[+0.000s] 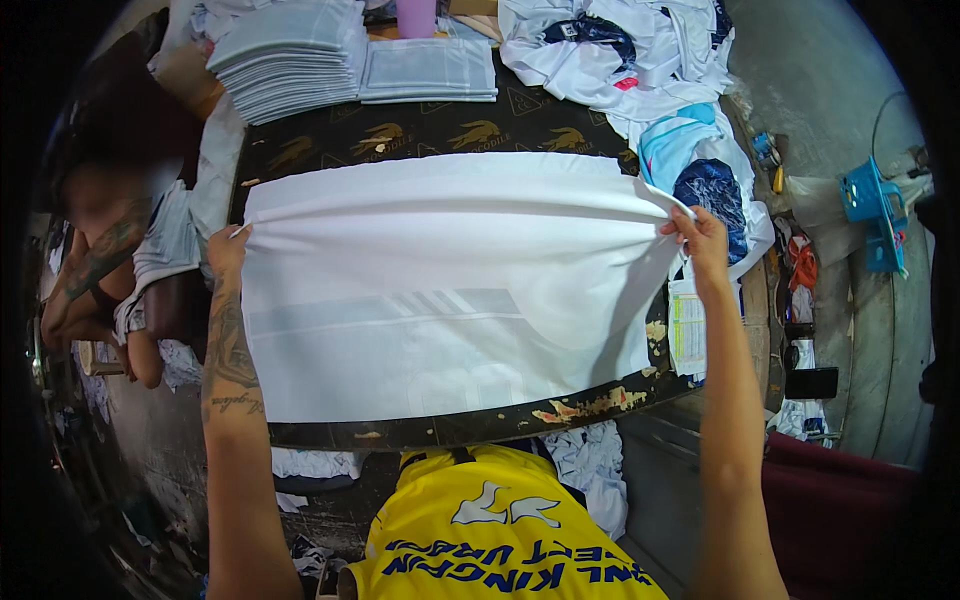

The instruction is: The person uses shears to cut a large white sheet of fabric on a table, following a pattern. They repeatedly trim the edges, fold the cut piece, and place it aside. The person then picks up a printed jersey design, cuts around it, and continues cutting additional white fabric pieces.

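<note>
A white fabric panel (450, 255) lies spread on the dark patterned tabletop (300, 150), with a faint grey print showing through its lower half. My left hand (226, 250) pinches the panel's upper left edge. My right hand (700, 238) grips its upper right edge, which is raised and bunched. A long crease runs across the cloth between both hands. My yellow clothing (470, 510) shows below the table edge.
Stacked folded pale panels (285, 65) sit along the back, near a pink container (417, 18). Heaped white garments (615, 75) fill the back right. A blue plastic item (870, 205) is on the right. Another person (110, 260) sits at the left, holding cloth.
</note>
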A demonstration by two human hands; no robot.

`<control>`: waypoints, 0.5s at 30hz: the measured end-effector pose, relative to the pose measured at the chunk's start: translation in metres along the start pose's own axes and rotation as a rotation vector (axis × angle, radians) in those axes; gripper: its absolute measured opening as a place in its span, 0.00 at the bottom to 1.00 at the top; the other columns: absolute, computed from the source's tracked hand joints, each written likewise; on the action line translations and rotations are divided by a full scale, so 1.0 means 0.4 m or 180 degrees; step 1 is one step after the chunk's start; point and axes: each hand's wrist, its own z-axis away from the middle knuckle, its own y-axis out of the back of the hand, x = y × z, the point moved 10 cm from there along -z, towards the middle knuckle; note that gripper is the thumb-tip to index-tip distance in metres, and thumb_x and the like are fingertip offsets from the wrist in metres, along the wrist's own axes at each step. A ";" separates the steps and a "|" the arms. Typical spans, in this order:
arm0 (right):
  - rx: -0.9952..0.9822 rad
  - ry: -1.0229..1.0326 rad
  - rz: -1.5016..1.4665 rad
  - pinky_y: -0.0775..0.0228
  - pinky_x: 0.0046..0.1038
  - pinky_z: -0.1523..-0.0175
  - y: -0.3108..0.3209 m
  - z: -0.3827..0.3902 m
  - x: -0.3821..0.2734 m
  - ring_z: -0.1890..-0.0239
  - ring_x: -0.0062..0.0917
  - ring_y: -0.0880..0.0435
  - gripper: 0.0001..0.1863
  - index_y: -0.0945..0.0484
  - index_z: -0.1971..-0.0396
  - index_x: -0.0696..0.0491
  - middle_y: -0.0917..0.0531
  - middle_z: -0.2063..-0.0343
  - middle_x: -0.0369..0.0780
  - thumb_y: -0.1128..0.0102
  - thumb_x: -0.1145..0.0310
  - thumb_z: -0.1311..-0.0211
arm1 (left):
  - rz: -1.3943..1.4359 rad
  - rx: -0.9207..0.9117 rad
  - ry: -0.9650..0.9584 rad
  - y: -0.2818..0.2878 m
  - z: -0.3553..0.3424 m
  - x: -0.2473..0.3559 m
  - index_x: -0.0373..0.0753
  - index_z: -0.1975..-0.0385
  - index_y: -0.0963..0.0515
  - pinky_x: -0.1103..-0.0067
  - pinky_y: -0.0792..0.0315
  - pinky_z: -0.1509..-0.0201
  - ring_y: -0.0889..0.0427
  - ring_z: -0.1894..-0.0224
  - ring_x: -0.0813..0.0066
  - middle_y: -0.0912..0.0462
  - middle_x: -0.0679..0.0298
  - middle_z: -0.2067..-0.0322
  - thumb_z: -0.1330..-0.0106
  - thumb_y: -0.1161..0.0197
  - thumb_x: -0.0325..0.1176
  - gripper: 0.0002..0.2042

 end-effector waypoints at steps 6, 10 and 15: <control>0.0507 -0.0606 0.0428 0.36 0.19 0.67 -0.123 -0.152 0.234 0.74 0.11 0.26 0.14 0.14 0.62 0.54 0.09 0.73 0.35 0.29 0.58 0.25 | -0.0622 0.0467 -0.0433 -0.104 -0.108 0.059 0.37 0.54 0.10 0.59 0.20 0.47 0.10 0.52 0.42 0.09 0.44 0.55 0.34 0.24 0.48 0.20; 0.0750 -0.0608 0.0776 0.29 0.23 0.62 -0.159 -0.259 0.278 0.72 0.15 0.21 0.15 0.12 0.59 0.59 0.08 0.73 0.37 0.30 0.59 0.25 | -0.0556 0.0331 -0.0331 -0.132 -0.144 0.060 0.38 0.51 0.10 0.62 0.20 0.48 0.09 0.56 0.47 0.08 0.46 0.60 0.32 0.25 0.49 0.21; 0.0624 -0.0681 0.0777 0.28 0.23 0.62 -0.201 -0.337 0.268 0.72 0.16 0.20 0.16 0.12 0.55 0.59 0.08 0.71 0.37 0.30 0.58 0.25 | -0.0507 0.0101 -0.0173 -0.129 -0.194 0.085 0.39 0.51 0.09 0.63 0.19 0.49 0.08 0.56 0.48 0.07 0.48 0.59 0.32 0.26 0.50 0.21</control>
